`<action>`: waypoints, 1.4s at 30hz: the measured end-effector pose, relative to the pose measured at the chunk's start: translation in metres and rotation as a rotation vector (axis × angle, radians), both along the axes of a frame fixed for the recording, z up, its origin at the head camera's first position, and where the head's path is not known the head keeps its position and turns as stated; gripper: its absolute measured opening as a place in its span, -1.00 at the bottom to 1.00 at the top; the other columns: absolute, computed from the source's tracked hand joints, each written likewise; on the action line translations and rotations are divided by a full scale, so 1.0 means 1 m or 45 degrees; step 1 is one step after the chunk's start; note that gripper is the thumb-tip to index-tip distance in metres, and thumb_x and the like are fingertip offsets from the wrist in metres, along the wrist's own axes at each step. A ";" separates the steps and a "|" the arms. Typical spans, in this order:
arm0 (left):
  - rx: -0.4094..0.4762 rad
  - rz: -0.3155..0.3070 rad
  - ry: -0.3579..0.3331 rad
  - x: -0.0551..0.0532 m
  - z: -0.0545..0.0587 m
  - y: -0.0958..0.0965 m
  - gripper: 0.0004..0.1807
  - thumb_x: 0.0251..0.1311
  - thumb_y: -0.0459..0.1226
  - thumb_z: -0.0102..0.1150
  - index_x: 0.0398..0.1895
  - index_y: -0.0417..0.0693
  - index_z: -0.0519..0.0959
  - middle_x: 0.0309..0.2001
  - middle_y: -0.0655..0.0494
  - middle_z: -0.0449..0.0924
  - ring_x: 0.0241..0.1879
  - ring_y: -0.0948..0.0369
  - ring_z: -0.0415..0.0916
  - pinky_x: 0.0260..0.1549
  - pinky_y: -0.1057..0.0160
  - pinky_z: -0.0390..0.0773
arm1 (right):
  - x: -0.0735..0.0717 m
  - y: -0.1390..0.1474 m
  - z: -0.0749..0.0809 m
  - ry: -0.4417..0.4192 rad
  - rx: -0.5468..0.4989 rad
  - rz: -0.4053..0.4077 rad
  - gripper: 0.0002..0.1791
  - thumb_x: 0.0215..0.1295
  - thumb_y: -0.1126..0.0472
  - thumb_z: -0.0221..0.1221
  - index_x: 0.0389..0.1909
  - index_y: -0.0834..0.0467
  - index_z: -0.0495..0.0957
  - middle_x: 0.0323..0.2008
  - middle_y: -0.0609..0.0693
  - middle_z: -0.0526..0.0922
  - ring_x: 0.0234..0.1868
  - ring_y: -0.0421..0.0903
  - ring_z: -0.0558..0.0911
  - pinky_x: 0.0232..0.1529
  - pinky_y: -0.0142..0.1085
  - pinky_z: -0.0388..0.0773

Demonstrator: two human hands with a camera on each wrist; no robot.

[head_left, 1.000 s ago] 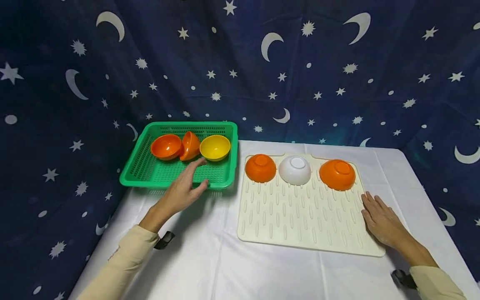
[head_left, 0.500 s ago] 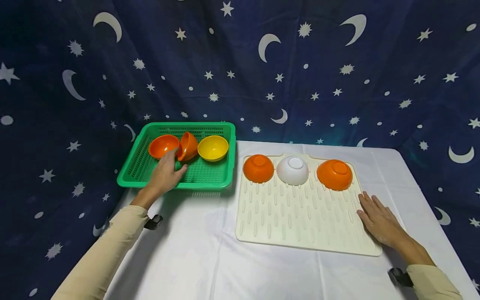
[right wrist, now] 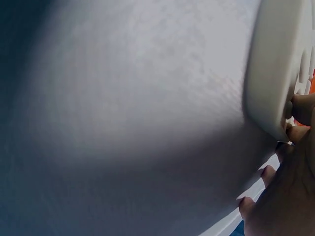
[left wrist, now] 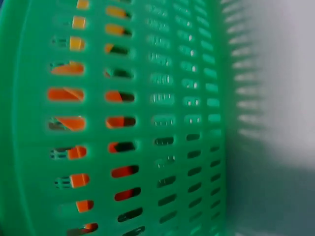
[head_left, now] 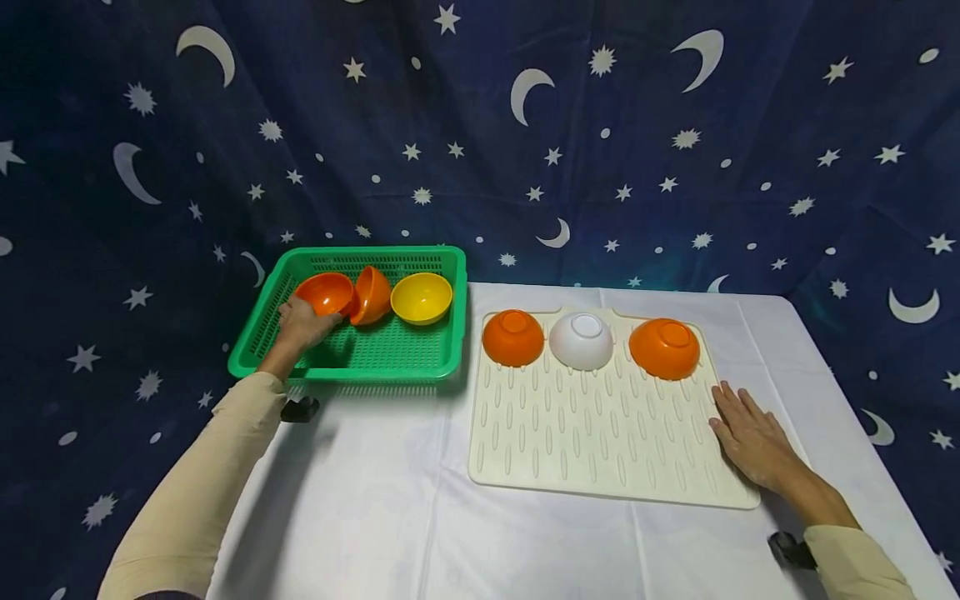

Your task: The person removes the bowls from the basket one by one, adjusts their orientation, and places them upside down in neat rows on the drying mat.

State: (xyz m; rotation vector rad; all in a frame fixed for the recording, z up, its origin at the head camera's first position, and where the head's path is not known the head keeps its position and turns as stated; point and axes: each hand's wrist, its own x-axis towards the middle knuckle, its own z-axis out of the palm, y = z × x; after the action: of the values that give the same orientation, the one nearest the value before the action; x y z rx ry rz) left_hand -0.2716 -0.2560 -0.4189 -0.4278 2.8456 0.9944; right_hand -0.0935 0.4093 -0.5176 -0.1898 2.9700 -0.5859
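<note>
My left hand [head_left: 303, 327] is in the green basket, fingers and thumb curved round the near side of the leftmost orange bowl [head_left: 327, 292]. That bowl sits rim up; the fingertips are partly hidden. Beside it another orange bowl [head_left: 372, 297] leans on its side, and a yellow bowl [head_left: 422, 298] stands rim up to its right. In the left wrist view the basket's slotted wall [left wrist: 147, 108] hides the hand, with orange showing through. My right hand [head_left: 753, 437] lies with straight fingers along the right edge of the cream drying mat [head_left: 592, 442].
Upside down along the mat's far edge stand an orange bowl [head_left: 513, 337], a white bowl [head_left: 581, 341] and a larger orange bowl [head_left: 664, 348]. The green basket [head_left: 348, 375] has raised sides. A dark moon-and-star cloth [head_left: 480, 125] hangs behind the white-covered table [head_left: 375, 500].
My left hand has moved left and farther into the basket, from near the yellow bowl to the leftmost orange bowl. The right hand has stayed at the mat's edge.
</note>
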 end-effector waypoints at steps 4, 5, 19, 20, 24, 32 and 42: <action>0.000 0.003 -0.077 -0.010 0.000 -0.004 0.13 0.30 -0.10 0.22 0.45 -0.60 -0.36 0.33 -0.65 -0.21 0.23 -0.47 0.17 0.24 -0.28 0.31 | 0.002 -0.001 -0.002 0.002 -0.018 -0.009 -0.29 0.67 0.04 -0.24 0.56 0.41 -0.19 0.55 0.40 -0.18 0.54 0.39 -0.26 0.29 0.50 -0.30; -0.005 0.010 -0.092 -0.011 0.000 -0.005 0.15 0.29 -0.10 0.23 0.46 -0.59 -0.38 0.34 -0.65 -0.25 0.25 -0.47 0.16 0.25 -0.28 0.31 | 0.002 -0.001 -0.002 0.002 -0.023 -0.011 -0.29 0.67 0.04 -0.24 0.56 0.41 -0.19 0.55 0.40 -0.18 0.54 0.39 -0.26 0.29 0.50 -0.31; -0.089 0.039 -0.184 -0.014 0.001 -0.008 0.22 0.24 0.01 0.30 0.48 -0.56 -0.32 0.39 -0.66 -0.40 0.36 -0.52 -0.07 0.25 -0.36 0.25 | 0.003 -0.003 0.000 -0.023 -0.020 -0.024 -0.29 0.67 0.03 -0.26 0.56 0.41 -0.20 0.55 0.40 -0.19 0.54 0.39 -0.28 0.30 0.48 -0.34; -0.093 0.023 -0.174 -0.014 0.001 -0.008 0.22 0.24 0.01 0.30 0.49 -0.55 -0.33 0.39 -0.65 -0.38 0.35 -0.51 -0.04 0.25 -0.35 0.26 | 0.002 -0.003 0.000 -0.026 -0.021 -0.026 -0.29 0.67 0.03 -0.26 0.56 0.41 -0.19 0.55 0.40 -0.19 0.53 0.39 -0.28 0.30 0.49 -0.34; -0.111 -0.038 -0.122 -0.019 -0.001 -0.007 0.25 0.25 -0.02 0.30 0.51 -0.50 -0.42 0.42 -0.62 -0.33 0.35 -0.48 0.02 0.30 -0.30 0.21 | 0.001 -0.006 0.001 -0.042 -0.018 -0.037 -0.29 0.66 0.03 -0.25 0.55 0.43 -0.17 0.55 0.40 -0.19 0.53 0.40 -0.27 0.30 0.49 -0.33; -0.146 -0.008 -0.131 -0.024 -0.004 -0.003 0.28 0.27 0.05 0.24 0.51 -0.46 -0.49 0.47 -0.62 -0.40 0.42 -0.50 -0.18 0.28 -0.38 0.18 | 0.001 -0.008 0.003 -0.062 -0.014 -0.033 -0.29 0.67 0.04 -0.25 0.56 0.42 -0.18 0.56 0.38 -0.21 0.53 0.39 -0.27 0.30 0.48 -0.33; -0.166 0.026 -0.138 -0.023 -0.007 -0.005 0.35 0.20 0.10 0.31 0.52 -0.41 -0.50 0.46 -0.61 -0.36 0.39 -0.48 -0.09 0.25 -0.39 0.23 | 0.000 -0.008 0.006 -0.086 0.005 -0.046 -0.28 0.66 0.04 -0.25 0.55 0.44 -0.18 0.55 0.40 -0.20 0.52 0.42 -0.26 0.30 0.49 -0.33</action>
State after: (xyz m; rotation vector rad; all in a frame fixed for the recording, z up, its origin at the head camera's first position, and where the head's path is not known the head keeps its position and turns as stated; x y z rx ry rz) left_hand -0.2950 -0.2608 -0.4255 -0.5069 2.8228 0.7656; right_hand -0.0933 0.4010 -0.5118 -0.1142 2.9147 -0.5785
